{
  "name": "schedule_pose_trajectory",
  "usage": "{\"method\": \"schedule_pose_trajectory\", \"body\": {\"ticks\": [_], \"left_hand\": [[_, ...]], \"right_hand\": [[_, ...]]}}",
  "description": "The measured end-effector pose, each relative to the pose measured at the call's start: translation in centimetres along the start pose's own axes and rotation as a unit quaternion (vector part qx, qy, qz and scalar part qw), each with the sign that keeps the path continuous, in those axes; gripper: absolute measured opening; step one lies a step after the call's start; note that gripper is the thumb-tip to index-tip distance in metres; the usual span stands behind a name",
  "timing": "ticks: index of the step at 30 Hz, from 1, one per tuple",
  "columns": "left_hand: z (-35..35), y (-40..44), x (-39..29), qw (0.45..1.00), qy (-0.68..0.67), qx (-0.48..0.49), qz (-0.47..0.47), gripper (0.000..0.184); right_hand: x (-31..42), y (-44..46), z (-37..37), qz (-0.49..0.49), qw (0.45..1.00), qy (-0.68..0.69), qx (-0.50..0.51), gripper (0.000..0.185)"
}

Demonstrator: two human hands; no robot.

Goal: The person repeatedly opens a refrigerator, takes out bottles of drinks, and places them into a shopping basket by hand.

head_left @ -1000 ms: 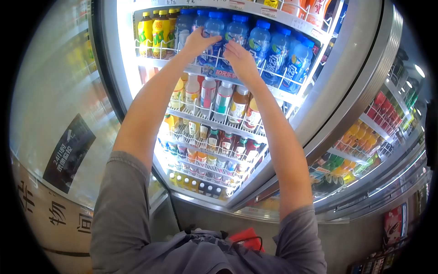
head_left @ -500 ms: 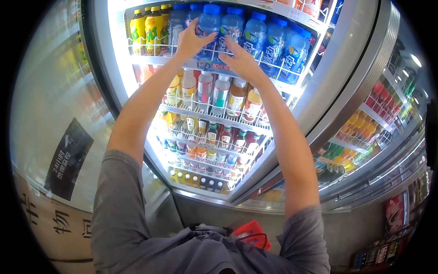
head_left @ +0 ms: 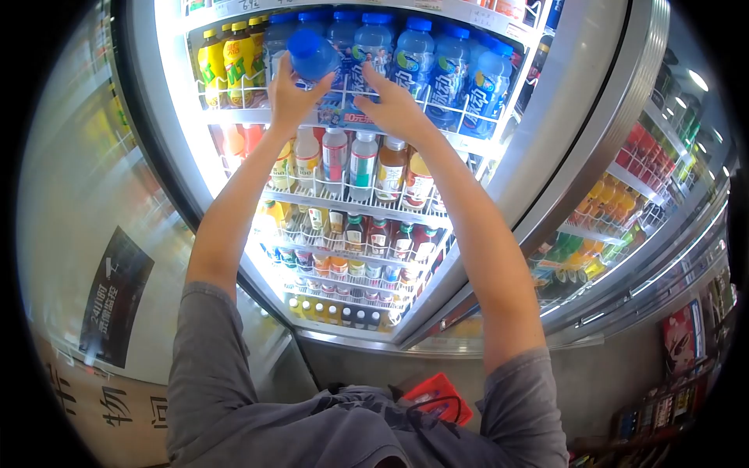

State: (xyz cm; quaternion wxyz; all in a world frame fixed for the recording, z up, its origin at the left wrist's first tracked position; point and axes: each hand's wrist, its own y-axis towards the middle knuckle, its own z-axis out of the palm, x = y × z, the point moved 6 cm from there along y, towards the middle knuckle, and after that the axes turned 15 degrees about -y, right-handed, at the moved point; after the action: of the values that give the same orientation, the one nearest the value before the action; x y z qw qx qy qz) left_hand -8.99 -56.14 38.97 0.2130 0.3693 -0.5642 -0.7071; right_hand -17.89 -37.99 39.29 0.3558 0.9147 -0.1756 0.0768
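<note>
My left hand (head_left: 295, 100) is wrapped round a blue drink bottle (head_left: 314, 58) with a blue cap. The bottle tilts toward me and stands out in front of the row on the upper fridge shelf. My right hand (head_left: 394, 108) is open, thumb and fingers apart, just in front of the shelf's wire rail. Nearest to it are a standing blue bottle (head_left: 373, 40) and another blue bottle (head_left: 413, 58). Whether its fingertips touch a bottle I cannot tell.
Yellow bottles (head_left: 236, 62) stand left on the same shelf. Lower shelves carry several rows of drinks, among them an amber bottle (head_left: 391, 168). The open glass door (head_left: 70, 179) is at left. A red basket (head_left: 441, 394) is below me. Another drinks cooler (head_left: 608, 203) stands right.
My left hand has drawn the blue bottle out of the row, left and down toward me, tilting it. My right hand stays open near the rail. The view has shifted slightly.
</note>
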Motion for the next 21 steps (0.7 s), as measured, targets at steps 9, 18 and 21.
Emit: {"method": "schedule_pose_trajectory", "body": {"ticks": [9,18,21], "left_hand": [[0.1,2.4,0.8,0.997,-0.074,-0.004,-0.024,0.068],[-0.2,3.0,1.2,0.989,-0.136,-0.009,-0.057,0.074],[-0.3,0.9,0.4,0.994,-0.105,-0.028,-0.005,0.075]], "right_hand": [[0.8,1.8,0.3,0.010,0.995,-0.055,-0.080,0.068],[0.6,1.8,-0.6,0.031,0.993,-0.011,-0.114,0.052],[0.4,1.1,-0.6,0.016,0.993,-0.004,-0.115,0.054]]}}
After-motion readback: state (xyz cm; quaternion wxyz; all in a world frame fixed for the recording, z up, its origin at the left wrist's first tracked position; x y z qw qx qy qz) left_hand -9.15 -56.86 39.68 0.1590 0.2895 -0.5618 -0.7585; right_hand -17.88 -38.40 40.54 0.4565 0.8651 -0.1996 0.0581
